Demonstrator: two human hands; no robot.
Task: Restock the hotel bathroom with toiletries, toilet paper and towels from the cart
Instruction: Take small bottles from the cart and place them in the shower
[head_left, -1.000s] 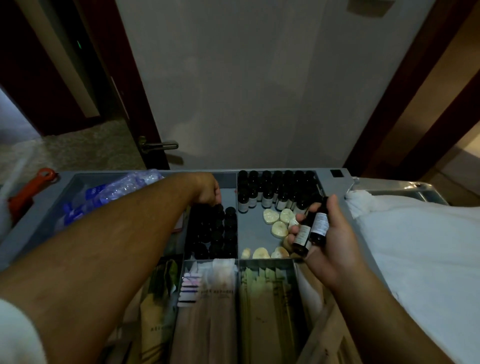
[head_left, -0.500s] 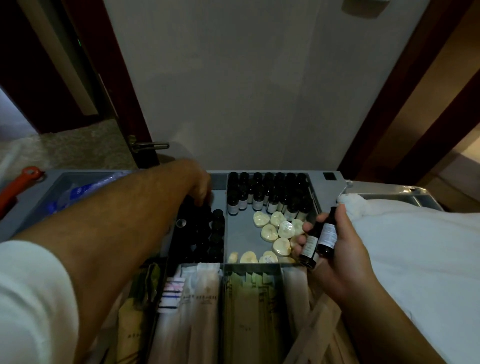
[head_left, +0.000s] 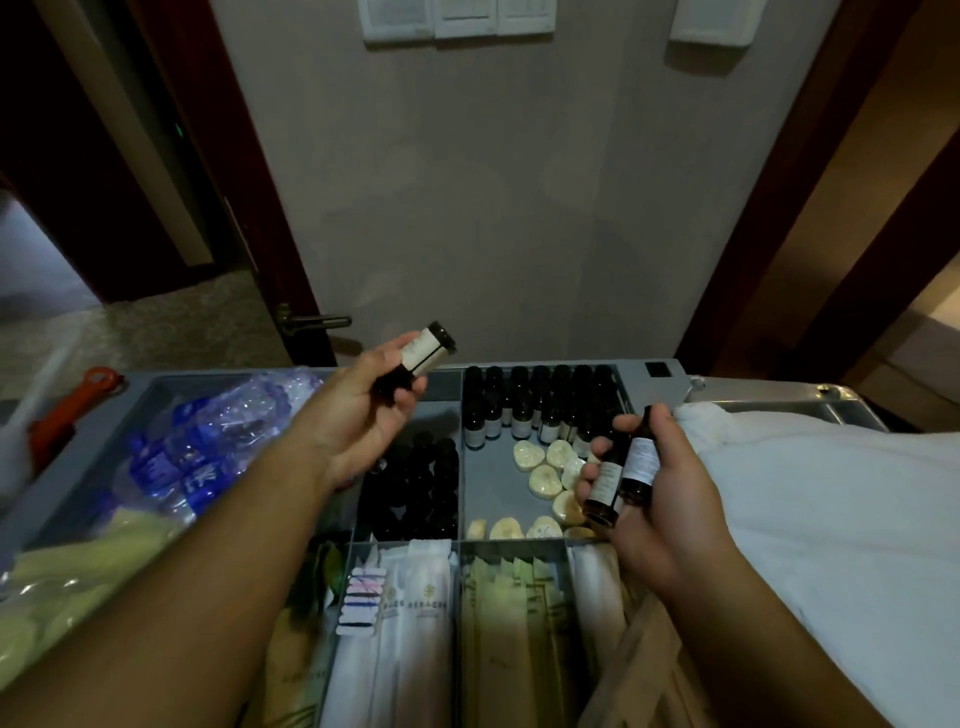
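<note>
My left hand (head_left: 358, 421) curls round one small dark bottle (head_left: 423, 351), raised above the cart tray (head_left: 491, 483). My right hand (head_left: 665, 499) clamps two bottles (head_left: 605, 480) side by side. Judged light, rigid, smooth; grip at the labelled body, not the cap.

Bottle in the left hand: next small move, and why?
Probably bring the bottle across to the right hand, which holds two bottles. The left hand grips it above the cart tray, so gathering them seems likeliest.
</note>
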